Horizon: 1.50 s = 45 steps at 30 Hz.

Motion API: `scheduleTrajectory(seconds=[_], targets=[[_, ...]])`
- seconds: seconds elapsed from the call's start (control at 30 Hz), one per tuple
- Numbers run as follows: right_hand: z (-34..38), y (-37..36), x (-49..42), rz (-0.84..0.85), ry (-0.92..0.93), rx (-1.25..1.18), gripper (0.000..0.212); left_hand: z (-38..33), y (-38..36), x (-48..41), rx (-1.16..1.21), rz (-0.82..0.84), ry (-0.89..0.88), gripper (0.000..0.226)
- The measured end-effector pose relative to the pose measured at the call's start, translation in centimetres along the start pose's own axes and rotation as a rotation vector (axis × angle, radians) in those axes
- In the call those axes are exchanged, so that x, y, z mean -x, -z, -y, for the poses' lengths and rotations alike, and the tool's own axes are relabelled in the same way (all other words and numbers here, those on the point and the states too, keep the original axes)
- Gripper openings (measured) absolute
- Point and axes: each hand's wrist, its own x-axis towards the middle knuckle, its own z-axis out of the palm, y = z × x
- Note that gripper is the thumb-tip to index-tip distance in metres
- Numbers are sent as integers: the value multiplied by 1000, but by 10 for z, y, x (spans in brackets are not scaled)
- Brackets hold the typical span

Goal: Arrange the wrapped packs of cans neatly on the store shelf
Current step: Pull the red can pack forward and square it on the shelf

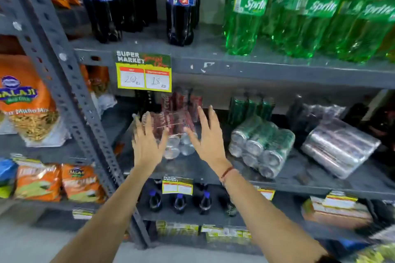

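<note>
A wrapped pack of red cans (174, 130) lies on its side on the grey middle shelf (299, 168), can ends facing me. My left hand (147, 141) is spread at its left side and my right hand (205, 134) at its right side, fingers apart; the blur hides whether they touch the wrap. To the right lie a wrapped pack of green cans (261, 145), skewed, and a wrapped pack of dark cans (339, 147), also askew. More red cans (181, 100) and green cans (250, 107) stand behind.
A yellow price tag (144, 72) hangs from the shelf above, which carries dark cola bottles (181, 6) and green Sprite bottles (299, 13). A perforated grey upright (70, 96) stands to the left, with orange snack bags (25, 100) beyond. Small bottles (179, 200) fill the shelf below.
</note>
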Motion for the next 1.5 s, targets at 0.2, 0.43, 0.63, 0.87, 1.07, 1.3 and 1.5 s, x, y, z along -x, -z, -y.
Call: scheduleTrajectory(seconds=[0.2,0.43,0.63,0.87,1.07,1.3,1.5], targets=[[-7,-33,-58,617,-407,-271,102,32,-16,-55,140,352,310,85],[-25,-50,-72,789,-492,-354,118,38,-30,-59,232,239,307,94],[-41,-50,-51,672,-406,-431,115,34,-26,-33,208,93,130,90],[-51,-50,29,354,-186,-470,112,42,-34,35,136,11,-84,96],[-56,-60,54,223,-143,-310,96,42,-49,38,141,56,-52,103],[-61,-60,75,237,-114,-290,83,34,-50,53,-25,131,-39,108],[-62,-37,37,54,-130,-462,74,-7,-32,86,223,73,168,101]])
